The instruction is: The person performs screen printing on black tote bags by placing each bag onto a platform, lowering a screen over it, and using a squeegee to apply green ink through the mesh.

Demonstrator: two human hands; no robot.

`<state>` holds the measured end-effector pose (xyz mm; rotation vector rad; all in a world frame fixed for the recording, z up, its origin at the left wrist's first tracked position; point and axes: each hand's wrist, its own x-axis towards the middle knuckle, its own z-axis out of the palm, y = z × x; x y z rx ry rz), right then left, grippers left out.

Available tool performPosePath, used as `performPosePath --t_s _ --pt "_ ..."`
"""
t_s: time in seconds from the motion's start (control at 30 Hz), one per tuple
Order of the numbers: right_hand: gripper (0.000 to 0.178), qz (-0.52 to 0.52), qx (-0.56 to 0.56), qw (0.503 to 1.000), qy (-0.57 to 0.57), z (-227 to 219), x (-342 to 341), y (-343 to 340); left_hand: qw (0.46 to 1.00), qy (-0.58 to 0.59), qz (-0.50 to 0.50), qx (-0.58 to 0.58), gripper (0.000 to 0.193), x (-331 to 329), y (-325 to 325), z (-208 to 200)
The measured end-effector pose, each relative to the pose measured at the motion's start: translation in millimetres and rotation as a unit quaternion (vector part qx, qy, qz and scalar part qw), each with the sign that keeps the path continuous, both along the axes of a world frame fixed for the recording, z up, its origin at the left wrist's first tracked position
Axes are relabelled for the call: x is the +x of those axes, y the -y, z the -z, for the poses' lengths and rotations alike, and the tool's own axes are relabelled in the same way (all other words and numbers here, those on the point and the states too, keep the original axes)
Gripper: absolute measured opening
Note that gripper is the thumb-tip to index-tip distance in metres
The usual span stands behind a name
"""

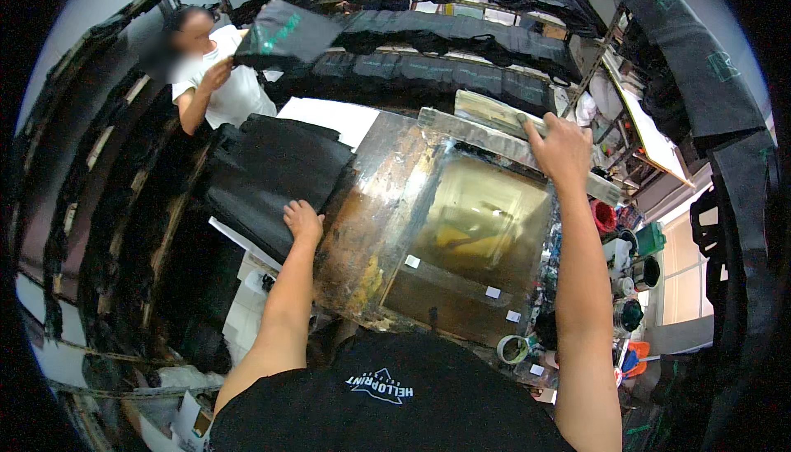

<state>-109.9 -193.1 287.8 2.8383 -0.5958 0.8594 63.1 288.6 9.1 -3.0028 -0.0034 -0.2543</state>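
Crowded on every side, the print workshop is closing in around a paint-smeared tabletop (pixel 350 262) just in front of the person's chest. Nearest, a roll of tape (pixel 512 349) and several paint pots (pixel 630 275) are sitting off the tabletop's right corner, so that side is offering little free room.

A large screen-printing frame (pixel 461 238), its mesh glowing yellowish, is lying on the tabletop with its long axis running away from the person and slightly rightward. The left hand (pixel 303 221) is resting flat, fingers spread narrow and holding nothing, on the near edge of a stack of black fabric bags (pixel 272 172) just beside the frame's left edge. The stack is lying to the left and ahead of those fingers, so the left hand is the nearer one to it.

Farther out, the right hand (pixel 562 149) is reaching along the frame's right side, its fingers curled over a long squeegee (pixel 494 122) that is lying across the frame's far end, crosswise to the frame's axis. The open mesh is stretching from the squeegee back toward the person, clear apart from small white tape tabs.

Beyond, another person (pixel 216 81) is standing at the far left, lifting a black bag (pixel 284 36). Racks of drying black bags (pixel 461 40) are filling the background.
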Motion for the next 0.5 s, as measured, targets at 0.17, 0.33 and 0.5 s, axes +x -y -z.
performPosePath --t_s 0.17,0.33,0.5 --pt "0.055 -0.023 0.016 0.999 0.033 -2 0 -4 0.992 -0.106 -0.06 0.031 0.087 16 -24 10" --pt "0.058 -0.014 -0.011 1.0 0.017 8 -4 7 0.989 -0.145 0.01 -0.021 0.072 20 -11 11" --pt "0.064 -0.007 -0.004 1.0 0.008 5 -4 2 0.99 -0.125 0.068 -0.023 0.037 43 -40 -21"
